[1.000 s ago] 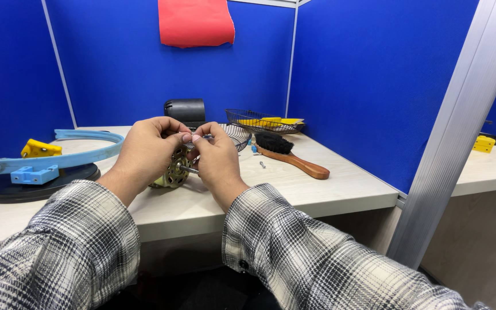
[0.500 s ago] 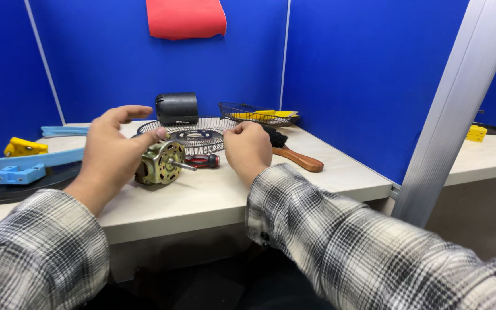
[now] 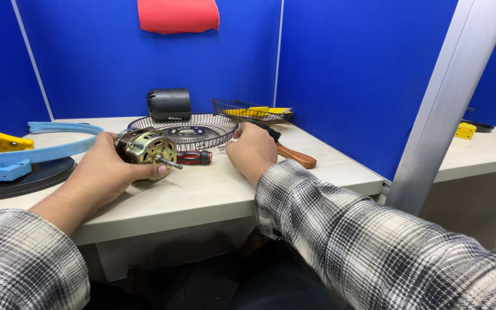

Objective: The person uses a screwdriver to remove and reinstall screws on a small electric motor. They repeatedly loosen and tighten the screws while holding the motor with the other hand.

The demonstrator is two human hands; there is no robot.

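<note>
While left hand (image 3: 105,172) fingers clasp ribbed brass motor (image 3: 146,152) (steel shaft), right hand (image 3: 252,151) curled, grip unclear.

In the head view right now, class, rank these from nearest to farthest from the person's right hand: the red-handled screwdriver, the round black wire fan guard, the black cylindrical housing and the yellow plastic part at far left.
From the right hand:
1. Red-handled screwdriver, just to its left on the desk.
2. Round black wire fan guard, behind and to the left.
3. Black cylindrical housing, back by the blue wall.
4. Yellow plastic part, far left.
</note>
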